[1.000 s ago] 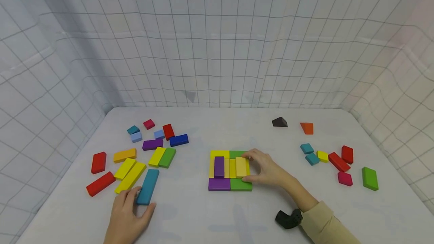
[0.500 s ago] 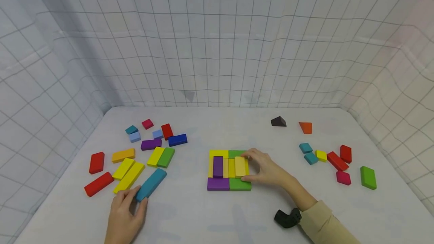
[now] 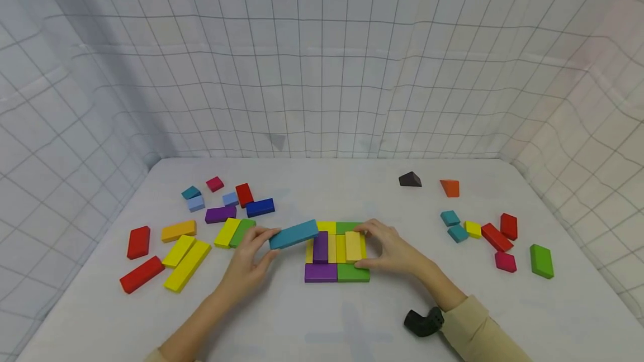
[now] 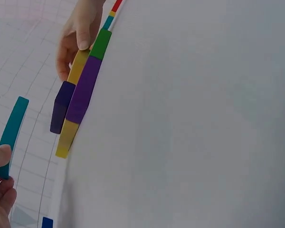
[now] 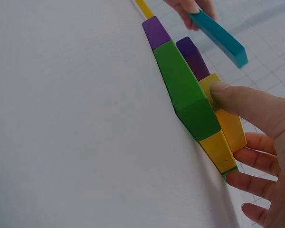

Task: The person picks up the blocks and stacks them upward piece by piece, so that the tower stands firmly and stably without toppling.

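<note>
My left hand [image 3: 247, 261] pinches a long teal block [image 3: 295, 234] by one end, the thumb on one side and fingertips on the other. In both wrist views this block hangs above the layered block arrangement. My right hand [image 3: 394, 247] holds a pale yellow block [image 3: 354, 246] on the upper layer, thumb at its near end and fingers at its far end. A dark purple block [image 3: 320, 247] lies parallel on the same layer. Below them is a flat base of yellow, green and purple blocks, with a purple base block [image 3: 320, 273] and a green base block [image 3: 353, 272] in front.
Left of the arrangement lie loose blocks, among them a long yellow block [image 3: 188, 266], a red block [image 3: 142, 274] and a dark blue block [image 3: 260, 207]. At right are a green block [image 3: 541, 261] and several smaller ones. A black curved object [image 3: 424, 322] sits beside the right sleeve.
My left hand has lifted the teal block off the table at left and carried it right, over to the arrangement, turning it more crosswise. My right hand has stayed on the pale yellow block.
</note>
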`<state>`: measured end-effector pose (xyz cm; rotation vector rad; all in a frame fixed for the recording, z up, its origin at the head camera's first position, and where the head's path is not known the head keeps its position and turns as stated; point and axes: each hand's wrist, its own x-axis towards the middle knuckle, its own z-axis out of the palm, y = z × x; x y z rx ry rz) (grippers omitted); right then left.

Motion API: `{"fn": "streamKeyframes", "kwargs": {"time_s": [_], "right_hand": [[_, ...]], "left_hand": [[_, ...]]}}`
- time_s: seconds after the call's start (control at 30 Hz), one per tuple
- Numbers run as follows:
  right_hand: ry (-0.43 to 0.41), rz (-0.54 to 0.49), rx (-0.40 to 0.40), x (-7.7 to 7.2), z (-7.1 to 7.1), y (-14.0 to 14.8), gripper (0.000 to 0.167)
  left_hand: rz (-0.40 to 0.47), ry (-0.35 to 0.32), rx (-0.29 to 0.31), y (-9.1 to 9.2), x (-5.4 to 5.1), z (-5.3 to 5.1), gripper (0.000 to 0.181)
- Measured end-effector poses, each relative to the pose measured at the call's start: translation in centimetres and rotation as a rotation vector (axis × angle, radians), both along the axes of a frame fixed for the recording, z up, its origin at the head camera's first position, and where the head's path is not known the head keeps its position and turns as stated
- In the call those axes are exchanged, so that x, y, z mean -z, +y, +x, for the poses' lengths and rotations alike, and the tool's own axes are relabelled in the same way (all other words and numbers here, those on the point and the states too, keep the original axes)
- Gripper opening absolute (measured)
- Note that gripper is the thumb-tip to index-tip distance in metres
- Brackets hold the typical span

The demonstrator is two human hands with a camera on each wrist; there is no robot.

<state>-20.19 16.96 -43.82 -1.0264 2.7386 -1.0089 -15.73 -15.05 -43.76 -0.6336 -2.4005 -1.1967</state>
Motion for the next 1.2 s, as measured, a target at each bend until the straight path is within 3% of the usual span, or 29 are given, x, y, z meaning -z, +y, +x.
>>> {"fn": "streamKeyframes", "kwargs": {"time_s": [0.17, 0.47, 0.6, 0.73, 1.0, 1.2], "right_hand": [[0.004, -0.006, -0.006, 0.2, -0.1, 0.0, 0.063], [-0.029, -0.014, -0.004, 0.0, -0.1, 0.2, 0.078], [-0.048, -0.015, 0.004, -0.1, -0.1, 0.1, 0.079], [-0.058, -0.064, 0.008, 0.1, -0.2, 0.2, 0.066], [-0.033, -0.197, 0.017, 0.5, -0.5, 0.1, 0.040], [-0.001, -0.182, 0.057, 0.7, -0.6, -0.2, 0.036]], "left_hand": [[0.010, -0.033, 0.166, 2.9, 0.5, -2.3, 0.037], [0.036, -0.068, 0.263, 5.0, 1.5, -4.4, 0.035], [0.046, -0.103, 0.291, 5.6, -0.3, -3.7, 0.032], [0.048, -0.138, 0.302, 6.1, -1.7, -3.0, 0.030], [0.077, -0.195, 0.302, 6.1, -1.5, -3.1, 0.031], [0.057, -0.294, 0.333, 5.3, 0.4, -3.9, 0.050]]}}
